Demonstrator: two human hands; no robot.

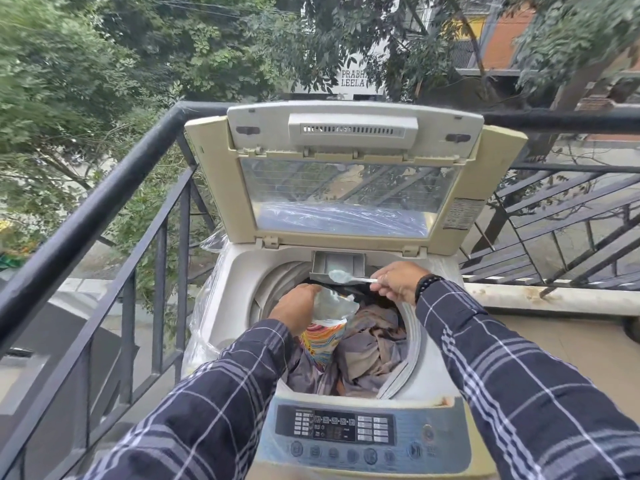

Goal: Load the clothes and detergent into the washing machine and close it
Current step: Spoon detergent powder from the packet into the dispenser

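Note:
A top-loading washing machine (228,292) stands before me with its lid (349,188) raised upright. Grey and brown clothes (374,344) fill the drum. My left hand (298,308) grips an open, colourful detergent pouch (329,327) over the drum. My right hand (398,280) holds a white spoon (349,278) heaped with white powder. The spoon's bowl hovers at the pulled-out detergent drawer (337,266) on the drum's back rim.
The control panel (349,433) faces me at the front. A black balcony railing (114,188) runs along the left and behind the machine. Clear plastic wrap (204,317) hangs on the machine's left side. A tiled balcony floor (561,341) lies to the right.

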